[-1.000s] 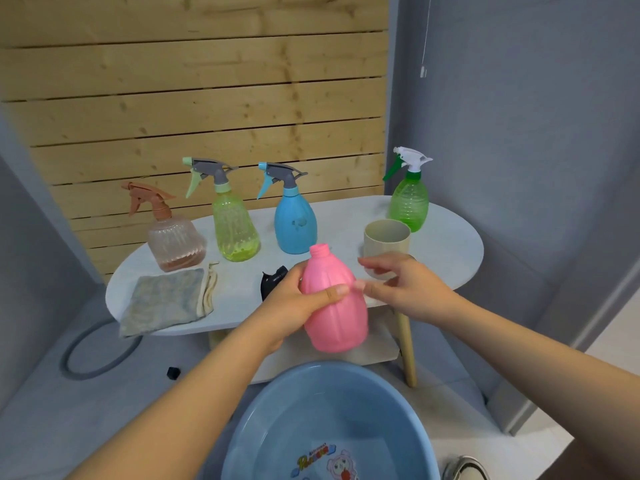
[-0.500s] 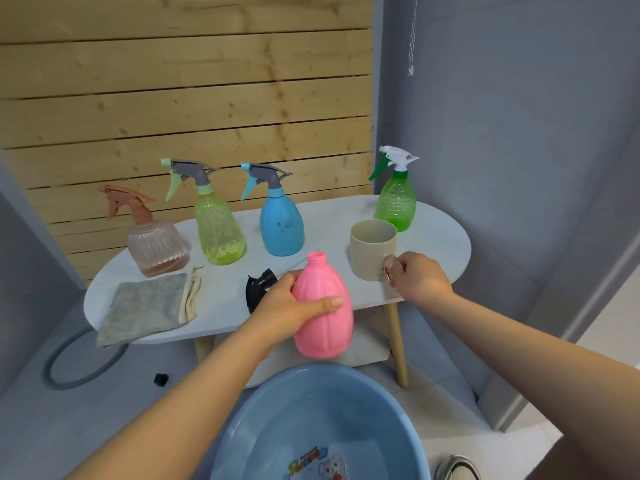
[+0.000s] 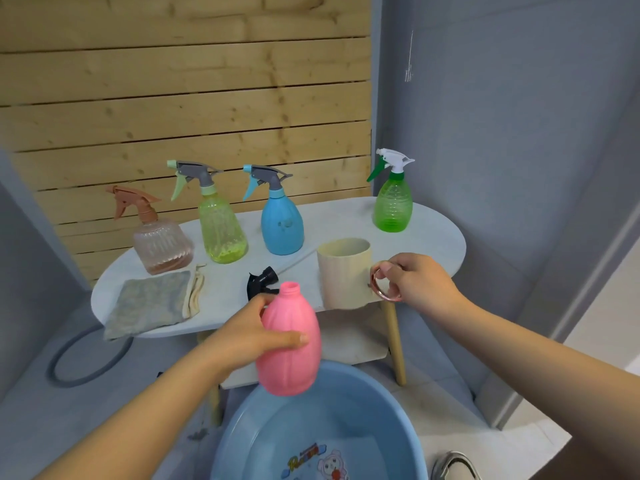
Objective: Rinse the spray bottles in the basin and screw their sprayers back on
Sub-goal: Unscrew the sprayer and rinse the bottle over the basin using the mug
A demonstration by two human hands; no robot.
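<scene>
Left hand [image 3: 249, 336] in a grip around the ribbed pink plastic bottle [image 3: 289, 344], uncapped, above the round blue plastic basin [image 3: 242, 441], right hand [image 3: 420, 282] grip closed on the beige cylindrical cup's [image 3: 343, 271] ring handle, black sprayer [image 3: 262, 279] on the white oval surface [image 3: 440, 237]

Four spray bottles [image 3: 282, 220] stand behind the cup [image 3: 343, 271] on the table [image 3: 433, 237].

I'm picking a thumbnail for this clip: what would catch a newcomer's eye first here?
Most striking is the open-necked pink plastic bottle, held in the left hand above the round blue plastic basin. Next, the right hand grips the ring handle of the beige cup at the white oval table's front edge. Four capped spray bottles stand behind.
</scene>
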